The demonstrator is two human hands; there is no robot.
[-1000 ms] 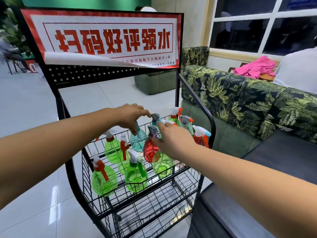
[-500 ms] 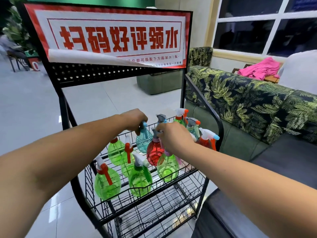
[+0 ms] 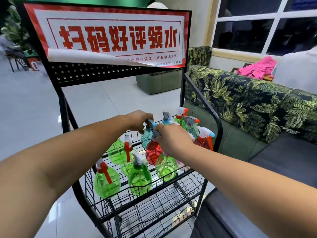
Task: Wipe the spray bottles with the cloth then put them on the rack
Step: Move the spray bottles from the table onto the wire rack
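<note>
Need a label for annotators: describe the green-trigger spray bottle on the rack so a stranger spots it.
Find the black wire rack under the red-and-white sign. On its bottle-filled shelf, take the front row: the middle green bottle. Its trigger is green; the green bottles left of it have red triggers.

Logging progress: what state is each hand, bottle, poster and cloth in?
left hand, grips teal bottle by its head
right hand, grips red bottle by its head
teal bottle, upright on rack
red bottle, upright on rack
poster, lower edge peeled up
pink cloth, crumpled behind sofa
</note>
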